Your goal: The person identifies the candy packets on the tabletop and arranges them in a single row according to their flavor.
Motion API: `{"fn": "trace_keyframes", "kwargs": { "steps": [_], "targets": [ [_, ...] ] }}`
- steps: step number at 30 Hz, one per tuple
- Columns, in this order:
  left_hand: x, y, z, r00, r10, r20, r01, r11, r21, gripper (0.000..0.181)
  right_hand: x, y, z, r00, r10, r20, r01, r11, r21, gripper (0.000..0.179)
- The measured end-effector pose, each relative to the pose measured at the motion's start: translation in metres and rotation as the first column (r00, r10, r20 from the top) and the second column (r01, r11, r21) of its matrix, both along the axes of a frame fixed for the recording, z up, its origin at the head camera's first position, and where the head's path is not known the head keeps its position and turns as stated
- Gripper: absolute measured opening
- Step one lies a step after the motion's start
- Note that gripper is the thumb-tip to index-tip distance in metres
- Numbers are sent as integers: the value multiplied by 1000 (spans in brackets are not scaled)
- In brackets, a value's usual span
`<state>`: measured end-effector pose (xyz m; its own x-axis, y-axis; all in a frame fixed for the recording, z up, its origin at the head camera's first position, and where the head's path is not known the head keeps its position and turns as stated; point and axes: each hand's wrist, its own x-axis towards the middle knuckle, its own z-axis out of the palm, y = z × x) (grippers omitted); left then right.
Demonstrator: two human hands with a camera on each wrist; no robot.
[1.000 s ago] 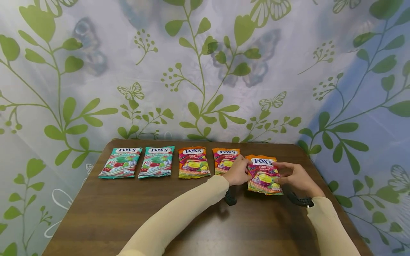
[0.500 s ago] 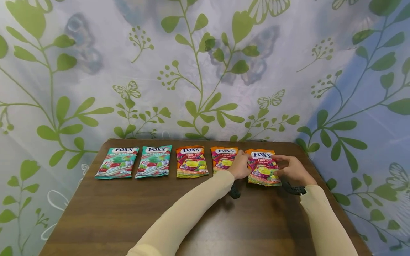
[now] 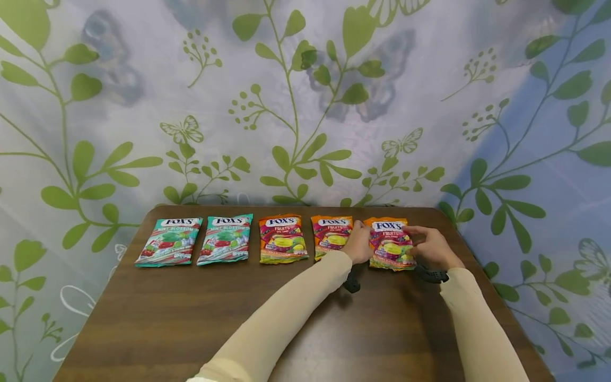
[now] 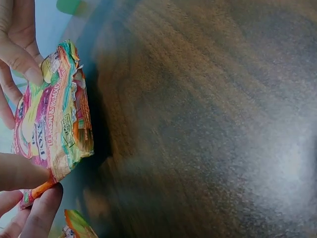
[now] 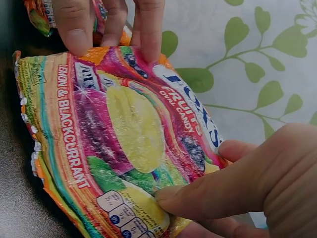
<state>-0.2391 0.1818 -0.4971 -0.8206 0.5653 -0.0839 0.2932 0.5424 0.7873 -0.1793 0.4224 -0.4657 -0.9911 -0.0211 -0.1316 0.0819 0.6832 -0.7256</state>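
An orange and purple Fox's Fruits candy bag (image 3: 390, 245) is at the right end of a row of bags. My left hand (image 3: 358, 243) pinches its left edge, thumb on the front and fingers behind, as the left wrist view shows. On the opposite edge my right hand (image 3: 433, 248) grips the bag, its thumb pressed on the printed front in the right wrist view. The bag's lower edge stands close over the table in the left wrist view. Just left of my left hand lies another Fruits bag (image 3: 330, 233), partly covered by that hand.
Farther left on the brown wooden table (image 3: 200, 318) lie a third Fruits bag (image 3: 282, 241) and two teal Mint Blossom bags, one inner (image 3: 225, 240) and one at the far left (image 3: 171, 243). A leaf-patterned curtain (image 3: 305, 106) hangs behind the table's back edge.
Both hands have moved the held candy bag away from me, back toward the table's far edge and into line with the others. The head view has shifted slightly.
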Motion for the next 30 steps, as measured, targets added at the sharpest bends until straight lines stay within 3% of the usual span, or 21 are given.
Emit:
{"fn": "trace_keyframes", "kwargs": {
  "steps": [8,23,30],
  "targets": [
    [2,-1,5,1000,-7,-13,7,1000,-21,65,-8,-1,-3,998,-54,18,54,998,24,73],
    [-1,10,-10,1000,15,-22,-17,998,-67,63,-7,-1,-13,996,-87,32,86,996,31,66],
    [3,1,-7,996,-18,-89,13,998,-57,59,-4,-1,-18,993,-110,32,110,994,-6,64]
  ]
}}
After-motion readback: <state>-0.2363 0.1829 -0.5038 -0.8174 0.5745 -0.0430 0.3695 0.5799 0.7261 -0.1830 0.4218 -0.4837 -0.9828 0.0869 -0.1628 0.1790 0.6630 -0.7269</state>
